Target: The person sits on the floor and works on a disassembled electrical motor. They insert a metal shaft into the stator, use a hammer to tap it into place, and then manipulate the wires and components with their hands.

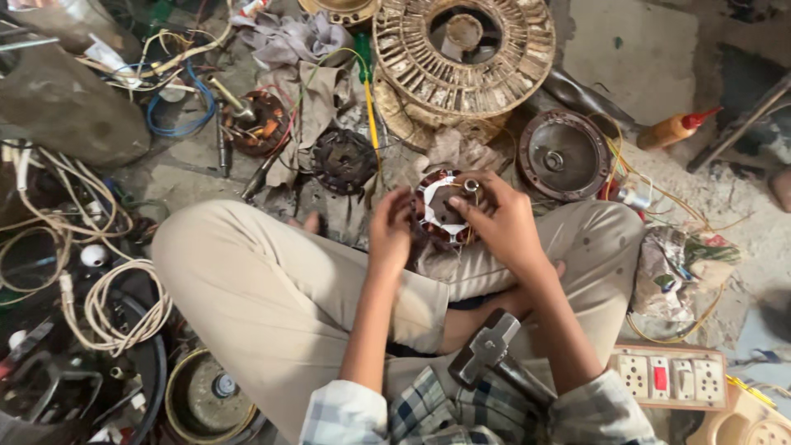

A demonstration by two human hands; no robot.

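Two hands on one small motor stator (pixel 441 208), held above the lap in the middle of the scene, just beyond the crossed legs in beige trousers. The left hand (pixel 390 232) curls its fingers around the stator's left edge, the right hand (pixel 504 224) grips the right side with the thumb up by the centre shaft. Both are clenched on it, nothing loose.

What I'd worry about: thin copper windings sit right under those fingertips, so a hard squeeze or a slip could probably nick or bend the wire. A hammer (pixel 488 350) lies balanced on the near lap; any shift of the legs and it might slide off onto the switch and socket board (pixel 669 377) near right. Loose cables (pixel 99 305) piled on the left could snag too.

Packaging-wise: an orange squeeze bottle with a red nozzle (pixel 674 128) lies far right on the floor, and a crumpled printed wrapper (pixel 684 268) with green and red patches sits right of the knee. The big wound stator ring (pixel 461 53) is far centre.
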